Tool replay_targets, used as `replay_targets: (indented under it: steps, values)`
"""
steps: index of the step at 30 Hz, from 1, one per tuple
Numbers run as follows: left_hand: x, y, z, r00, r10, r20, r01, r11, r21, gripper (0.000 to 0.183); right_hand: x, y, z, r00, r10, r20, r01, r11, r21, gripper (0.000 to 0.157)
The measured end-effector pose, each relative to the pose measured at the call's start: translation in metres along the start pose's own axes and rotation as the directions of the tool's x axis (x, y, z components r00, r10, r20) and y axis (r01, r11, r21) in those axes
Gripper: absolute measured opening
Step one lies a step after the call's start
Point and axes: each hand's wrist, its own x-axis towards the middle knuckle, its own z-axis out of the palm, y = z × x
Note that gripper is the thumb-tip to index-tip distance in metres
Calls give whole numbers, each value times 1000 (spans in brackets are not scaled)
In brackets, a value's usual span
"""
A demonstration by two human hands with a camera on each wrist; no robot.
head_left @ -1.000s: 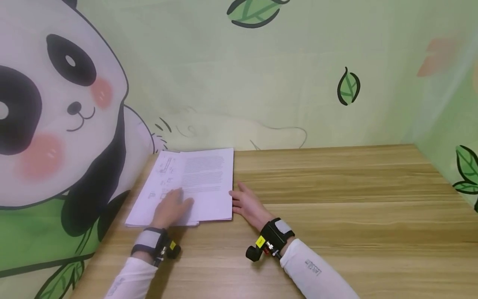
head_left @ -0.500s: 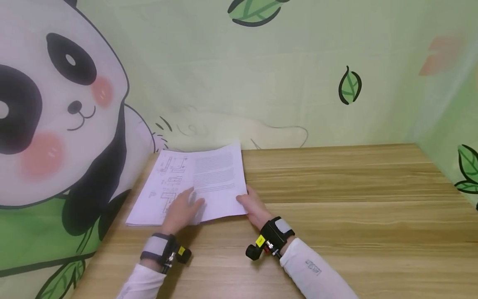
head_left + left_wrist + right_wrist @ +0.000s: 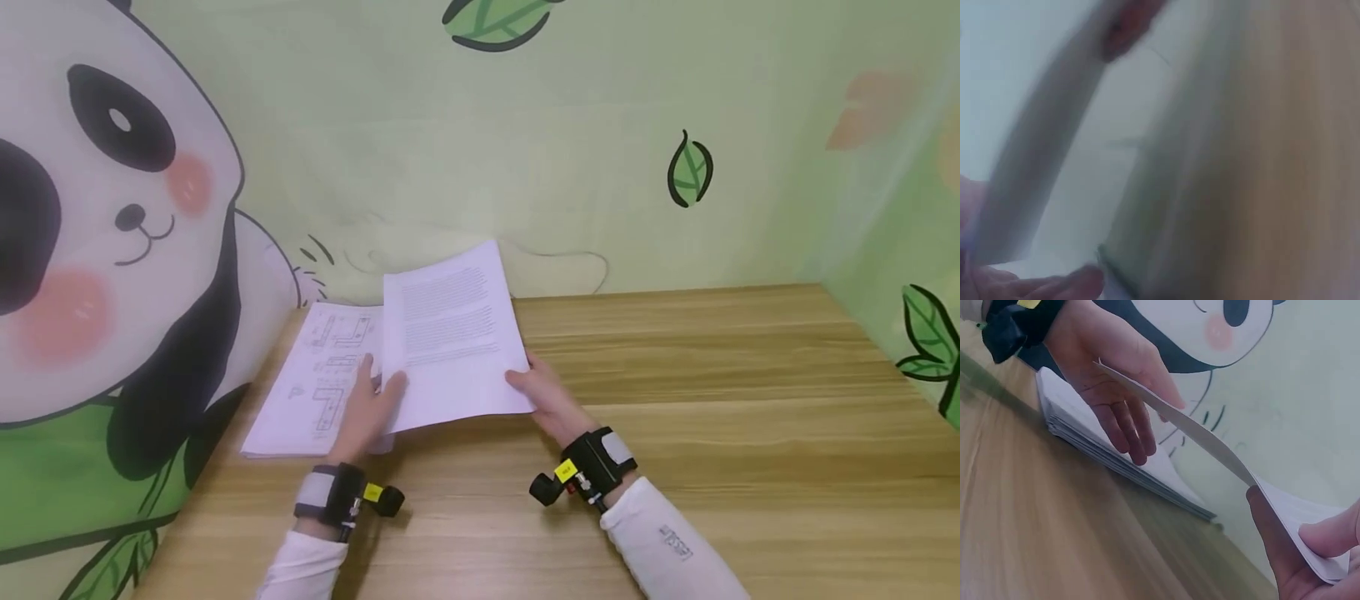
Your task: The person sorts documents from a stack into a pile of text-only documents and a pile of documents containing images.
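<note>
My right hand (image 3: 557,402) pinches the right edge of a printed sheet of paper (image 3: 453,354), thumb on top and fingers beneath. Lines of text fill the sheet's upper half, and it is raised and tilted above the table. At its left edge is my left hand (image 3: 366,417), the thumb overlapping the page. In the right wrist view, the left hand's fingers (image 3: 1125,428) hang loosely below the sheet with a gap. Under and left of it lies a stack of papers (image 3: 296,400) with line drawings on top. The left wrist view is blurred.
A wood-grain table (image 3: 712,433) spreads under both arms. Behind it hangs a pale green backdrop (image 3: 585,150) with leaves, and a big printed panda (image 3: 187,275) fills the left side. Each wrist wears a strap with a small camera (image 3: 545,489).
The text sheet has come up off the stack and shifted right, uncovering more of the drawings. My right hand went from touching its edge to pinching it; my left hand moved right to the sheet's left edge.
</note>
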Motion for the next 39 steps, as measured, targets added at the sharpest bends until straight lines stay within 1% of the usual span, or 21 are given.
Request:
replay_targets:
  steps: [2,4,5,8,9,12,15,19,22,25,27,31,36,39]
  values:
    - [-2,8,5,1000,-19,19,21,996,-88,84,-2,-6,-8,1000,2,-1,-2,1000,-11,56]
    - [-3,16,11,999,-17,42,24,982,-188,76,-5,-9,-16,1000,-5,9,5,1000,-20,57]
    - [-4,20,15,999,-9,51,20,975,-223,72,-6,-11,-20,1000,-2,9,2,1000,-20,57]
    - [-4,28,25,996,34,81,-5,942,-335,58,-11,-16,-32,1000,-3,8,3,1000,-17,58]
    - [-3,30,29,995,53,83,-21,935,-353,55,-13,-17,-36,1000,-5,5,5,1000,-21,57]
    - [-3,35,39,991,103,89,-60,915,-400,52,-17,-21,-47,1000,-15,-4,15,999,-49,57]
    - [-3,40,50,984,160,79,-112,897,-427,54,-21,-25,-59,1000,-24,2,24,995,-95,55]
    - [-7,48,60,977,197,83,-141,885,-443,54,-28,-32,-75,999,-37,15,39,985,-167,52]
    - [-10,54,67,976,199,94,-137,883,-449,52,-31,-37,-84,999,-47,14,49,978,-201,51]
    - [-12,58,76,975,203,93,-141,883,-449,50,-34,-41,-94,999,-44,8,45,980,-195,50]
    - [-13,61,83,974,203,100,-139,886,-442,49,-36,-44,-101,999,-43,-19,39,981,-191,50]
    - [-16,69,101,966,221,132,-142,884,-445,49,-39,-49,-119,998,-37,-51,27,981,-192,51]
    - [-20,77,122,958,233,167,-134,878,-459,45,-46,-54,-142,997,-42,-59,25,964,-264,52]
    - [-19,80,134,950,247,189,-133,873,-469,43,-49,-59,-155,995,-44,-89,13,947,-320,54]
